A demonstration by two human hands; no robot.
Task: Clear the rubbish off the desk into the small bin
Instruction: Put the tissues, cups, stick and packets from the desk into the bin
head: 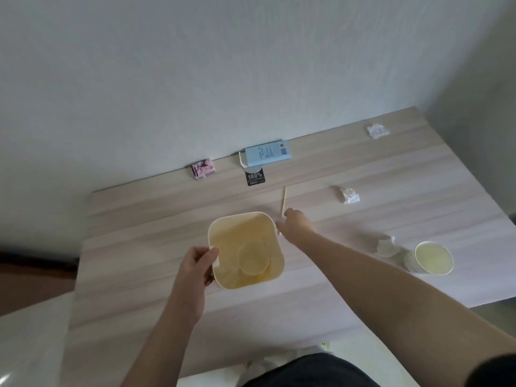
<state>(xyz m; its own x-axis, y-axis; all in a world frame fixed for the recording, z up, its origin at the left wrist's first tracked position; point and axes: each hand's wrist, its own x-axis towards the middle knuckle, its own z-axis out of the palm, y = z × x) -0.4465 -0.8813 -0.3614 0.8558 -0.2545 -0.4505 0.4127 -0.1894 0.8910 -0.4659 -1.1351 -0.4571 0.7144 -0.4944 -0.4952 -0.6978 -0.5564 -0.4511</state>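
Note:
A small cream bin (223, 233) stands on the wooden desk (363, 280), with a paper cup (252, 259) lying inside it. My left hand (199, 265) grips the bin's near-left rim. My right hand (296, 222) is just right of the bin, fingers closed on the lower end of a thin wooden stick (284, 199) that points toward the wall. Crumpled white paper lies in three spots: far right (377, 131), middle right (347, 194), and beside a tipped paper cup (431, 258) as a third wad (386, 247).
Against the wall sit a pink patterned packet (203, 169), a light blue box (266, 153) and a black tag (255, 178) under it. The desk's right edge drops off past the tipped cup. A white surface borders the desk on the left.

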